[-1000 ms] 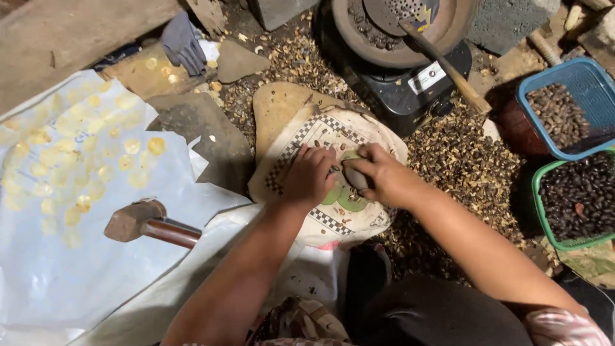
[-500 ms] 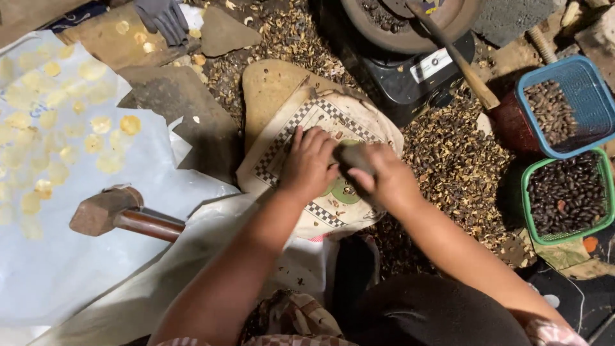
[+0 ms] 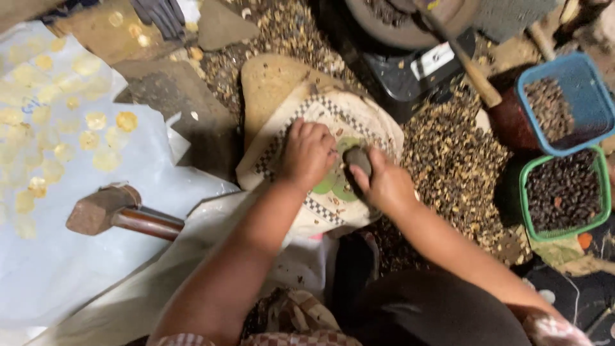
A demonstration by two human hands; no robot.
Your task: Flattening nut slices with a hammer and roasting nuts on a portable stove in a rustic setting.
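Fingers of your left hand press flat, palm down, on the checkered cloth over the flat stone. Your right hand wraps tightly round a dark pounding stone, touching the cloth. Beside you, a blue basket and green basket hold dark seeds; husks litter the ground.

Single head view, looking steeply down, close over hands and cloth-covered stone.

A white rectangular label sits on the black appliance.
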